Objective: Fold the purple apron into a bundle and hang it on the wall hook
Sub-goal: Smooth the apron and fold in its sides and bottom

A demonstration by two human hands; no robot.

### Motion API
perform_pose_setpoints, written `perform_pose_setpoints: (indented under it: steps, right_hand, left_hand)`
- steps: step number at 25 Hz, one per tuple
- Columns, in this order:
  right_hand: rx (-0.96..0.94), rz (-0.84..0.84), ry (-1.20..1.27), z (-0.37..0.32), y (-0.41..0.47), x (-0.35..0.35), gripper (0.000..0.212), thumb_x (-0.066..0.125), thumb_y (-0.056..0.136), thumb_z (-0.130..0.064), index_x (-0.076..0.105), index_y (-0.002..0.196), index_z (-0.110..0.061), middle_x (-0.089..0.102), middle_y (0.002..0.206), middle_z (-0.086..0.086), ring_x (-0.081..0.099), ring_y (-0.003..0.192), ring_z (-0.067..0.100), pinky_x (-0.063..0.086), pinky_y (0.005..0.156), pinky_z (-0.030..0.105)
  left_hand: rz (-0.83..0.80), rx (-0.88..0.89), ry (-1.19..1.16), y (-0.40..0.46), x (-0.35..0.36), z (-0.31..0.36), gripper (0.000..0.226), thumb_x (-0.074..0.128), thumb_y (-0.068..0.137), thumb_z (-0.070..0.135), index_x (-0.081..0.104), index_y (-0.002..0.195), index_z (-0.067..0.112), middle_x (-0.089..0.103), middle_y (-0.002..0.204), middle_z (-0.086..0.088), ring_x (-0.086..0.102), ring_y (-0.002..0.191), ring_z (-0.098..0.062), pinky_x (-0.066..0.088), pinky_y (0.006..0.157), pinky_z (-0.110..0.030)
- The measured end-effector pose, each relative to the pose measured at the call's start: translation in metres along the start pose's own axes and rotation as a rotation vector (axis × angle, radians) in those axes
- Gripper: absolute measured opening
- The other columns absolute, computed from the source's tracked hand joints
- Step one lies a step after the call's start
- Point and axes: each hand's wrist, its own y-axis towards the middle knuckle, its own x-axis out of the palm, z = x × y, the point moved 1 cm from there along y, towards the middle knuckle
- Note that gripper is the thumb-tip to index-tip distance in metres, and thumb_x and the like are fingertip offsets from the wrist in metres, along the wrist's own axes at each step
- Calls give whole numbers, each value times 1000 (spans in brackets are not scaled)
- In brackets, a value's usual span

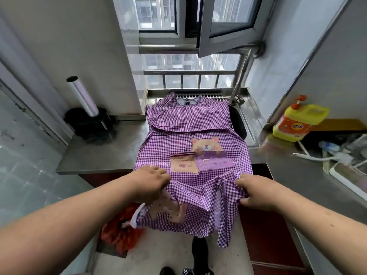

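The purple checked apron [186, 126] lies spread on the steel counter [95, 155], neck end toward the window, a bear patch and pockets near its middle. Its lower part hangs over the counter's front edge. My left hand [151, 183] grips the fabric at the left of the hanging hem. My right hand [252, 191] grips the bunched fabric at the right, with a tie strap dangling below it. No wall hook is in view.
A black bin with a roll of film [83, 96] stands at the counter's back left. A sink [238, 124] lies partly under the apron's right side. A yellow detergent bottle [297, 120] and cables sit on the right counter. A red bag [121, 231] lies on the floor.
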Motion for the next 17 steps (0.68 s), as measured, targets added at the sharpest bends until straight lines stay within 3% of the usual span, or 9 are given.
perform_pose_setpoints:
  steps: [3, 5, 7, 9, 11, 13, 15, 17]
  right_hand:
    - [57, -40, -94, 0, -2, 0, 28, 58, 91, -48, 58, 92, -20, 67, 92, -3, 64, 87, 22, 53, 77, 39]
    - [75, -71, -191, 4, -1, -1, 22, 55, 92, -44, 60, 98, -23, 70, 98, 0, 66, 95, 25, 53, 78, 38]
    - [52, -126, -218, 7, 0, -4, 15, 58, 88, -37, 61, 92, -23, 69, 94, 1, 65, 93, 26, 54, 80, 39]
    - [65, -138, 46, 11, 1, -17, 8, 65, 83, -29, 62, 76, -25, 66, 79, -3, 64, 79, 18, 52, 76, 35]
    - [160, 132, 749, 18, 3, -36, 11, 71, 80, -16, 73, 71, -23, 71, 72, -4, 64, 66, 10, 50, 72, 33]
    - [295, 649, 1167, 45, 10, -48, 8, 74, 78, -21, 78, 83, -15, 77, 82, 5, 68, 73, 18, 54, 80, 42]
    - [325, 742, 1135, 50, 11, -55, 6, 74, 91, -16, 74, 87, -13, 77, 92, 8, 67, 80, 18, 53, 83, 40]
    - [315, 680, 1045, 46, 12, -54, 13, 69, 99, -9, 72, 92, -20, 75, 97, 3, 67, 86, 12, 51, 85, 33]
  left_hand:
    - [-77, 86, 85, -1, -7, 4, 23, 55, 96, 28, 56, 119, 26, 63, 118, 3, 55, 108, -21, 40, 95, -41]
    - [-84, 127, 139, 2, -8, 5, 21, 63, 91, 29, 60, 112, 32, 70, 109, 7, 60, 102, -19, 42, 94, -42]
    - [-130, 7, -34, 5, -14, 4, 20, 64, 89, 31, 68, 108, 30, 74, 101, 5, 62, 95, -21, 42, 87, -38]
    - [-155, -181, -380, 11, -18, 2, 20, 59, 96, 21, 74, 108, 17, 76, 109, -8, 66, 101, -29, 46, 84, -36]
    - [56, -417, -802, 13, -21, -6, 29, 49, 107, 16, 70, 124, 8, 71, 127, -15, 65, 117, -33, 48, 93, -36]
    - [364, -654, -1273, 9, -18, -11, 26, 46, 110, 29, 63, 128, 22, 69, 129, -6, 65, 114, -23, 46, 94, -32]
    - [440, -766, -1521, 4, -8, -19, 23, 50, 109, 34, 64, 122, 21, 71, 121, -7, 68, 100, -19, 50, 94, -32]
    - [468, -732, -1582, 5, 2, -27, 16, 56, 107, 17, 68, 117, 15, 73, 122, -13, 71, 98, -24, 54, 99, -39]
